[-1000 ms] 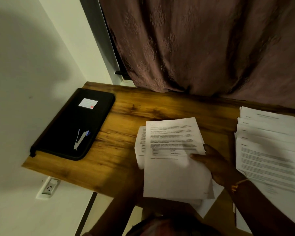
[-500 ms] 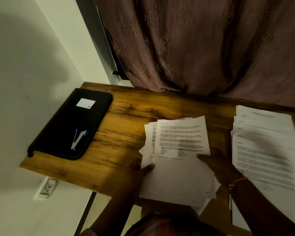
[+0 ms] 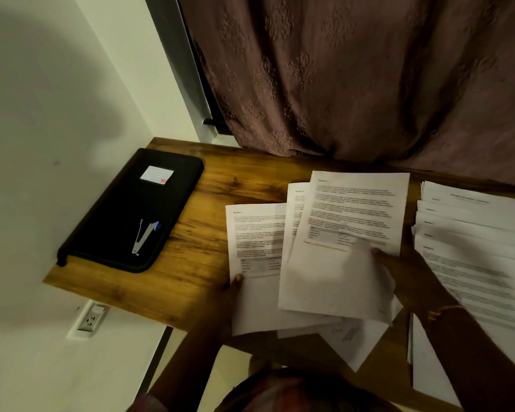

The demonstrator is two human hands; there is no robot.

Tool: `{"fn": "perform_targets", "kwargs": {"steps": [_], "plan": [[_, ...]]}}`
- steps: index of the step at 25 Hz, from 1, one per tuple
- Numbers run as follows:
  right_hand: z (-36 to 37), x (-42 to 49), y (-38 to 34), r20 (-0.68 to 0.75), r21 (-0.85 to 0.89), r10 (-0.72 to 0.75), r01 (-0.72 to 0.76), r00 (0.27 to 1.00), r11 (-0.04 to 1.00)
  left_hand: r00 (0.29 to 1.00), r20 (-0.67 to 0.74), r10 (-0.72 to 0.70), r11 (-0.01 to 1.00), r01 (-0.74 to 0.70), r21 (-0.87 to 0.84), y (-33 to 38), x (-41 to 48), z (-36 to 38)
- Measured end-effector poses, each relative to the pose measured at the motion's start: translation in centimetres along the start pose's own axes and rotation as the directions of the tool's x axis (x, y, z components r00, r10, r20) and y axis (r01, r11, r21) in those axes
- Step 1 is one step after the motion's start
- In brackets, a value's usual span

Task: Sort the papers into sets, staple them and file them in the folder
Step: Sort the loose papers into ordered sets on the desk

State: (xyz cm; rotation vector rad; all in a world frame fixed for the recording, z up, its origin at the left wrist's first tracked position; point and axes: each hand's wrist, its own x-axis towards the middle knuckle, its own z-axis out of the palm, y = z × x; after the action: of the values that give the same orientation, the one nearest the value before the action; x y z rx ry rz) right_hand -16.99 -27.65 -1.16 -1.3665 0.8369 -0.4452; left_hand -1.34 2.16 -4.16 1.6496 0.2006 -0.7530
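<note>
Printed white sheets are fanned out above the middle of the wooden desk [image 3: 197, 251]. My left hand [image 3: 235, 282] pinches the left sheet [image 3: 254, 242] at its lower left edge. My right hand [image 3: 405, 272] grips the right sheets [image 3: 348, 233] from the right side, thumb on top. More loose sheets [image 3: 348, 337] lie beneath them. A spread stack of printed papers [image 3: 473, 242] lies at the desk's right. A black zip folder [image 3: 125, 215] lies at the left, with a silver and blue stapler [image 3: 144, 234] on top of it.
A brown patterned curtain [image 3: 354, 75] hangs behind the desk. A pale wall [image 3: 42, 114] closes off the left side, with a power socket [image 3: 89, 319] below the desk edge. Bare wood shows between the folder and the sheets.
The held bundle has been spread apart: my left hand has drawn one sheet out to the left while my right hand keeps the others further right.
</note>
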Motion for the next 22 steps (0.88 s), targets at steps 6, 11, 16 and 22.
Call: {"fn": "perform_targets", "kwargs": {"steps": [6, 11, 16, 22], "plan": [[0.6, 0.3, -0.3, 0.074, 0.112, -0.005, -0.003, 0.997, 0.994, 0.999, 0.026, 0.032, 0.999, -0.032, 0.019, 0.1, 0.4, -1.5], [2.0, 0.4, 0.1, 0.009, 0.107, 0.040, -0.041, 0.999, 0.993, 0.998, 0.028, 0.050, 0.996, -0.052, 0.066, 0.3, 0.5, -2.1], [2.5, 0.3, 0.1, 0.092, 0.178, 0.157, -0.172, 0.983, 0.969, 0.997, 0.036, 0.075, 0.996, -0.076, 0.041, 0.8, 0.6, -2.3], [2.3, 0.5, 0.3, 0.251, 0.148, 0.221, -0.263, 0.942, 0.953, 0.995, 0.069, 0.067, 0.997, -0.069, 0.019, 1.6, 0.7, -2.2]]}}
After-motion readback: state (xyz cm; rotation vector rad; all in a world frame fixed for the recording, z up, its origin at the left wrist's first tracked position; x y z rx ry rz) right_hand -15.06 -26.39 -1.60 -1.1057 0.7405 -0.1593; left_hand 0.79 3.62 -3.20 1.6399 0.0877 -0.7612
